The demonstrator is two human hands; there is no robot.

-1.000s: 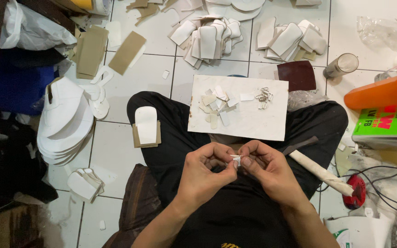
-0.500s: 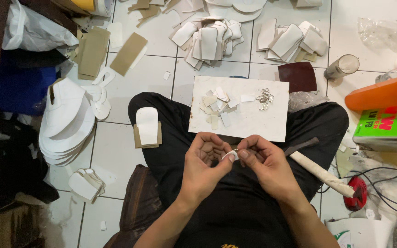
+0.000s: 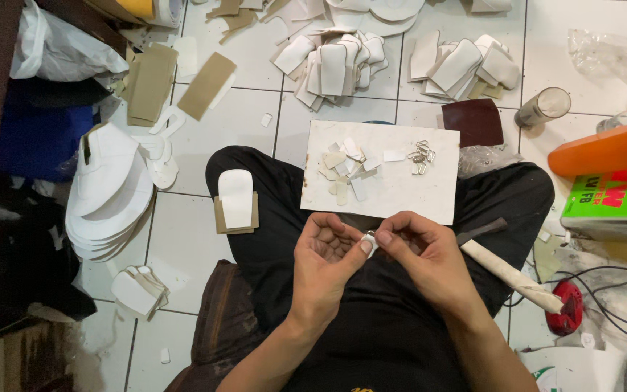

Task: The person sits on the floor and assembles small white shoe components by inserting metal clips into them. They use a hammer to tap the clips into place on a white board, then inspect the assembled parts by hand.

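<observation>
White floor tiles (image 3: 205, 131) carry scattered cut-outs. Over the lap, below the white board's (image 3: 400, 196) near edge, left hand (image 3: 326, 263) and right hand (image 3: 422, 254) pinch a small white piece (image 3: 369, 241), mostly hidden by fingertips.

Just above your hands a white board (image 3: 400, 196) is lying; a wooden-handled tool (image 3: 513, 274) is resting right of them, white stacked cutouts (image 3: 107, 199) sitting far left.
</observation>
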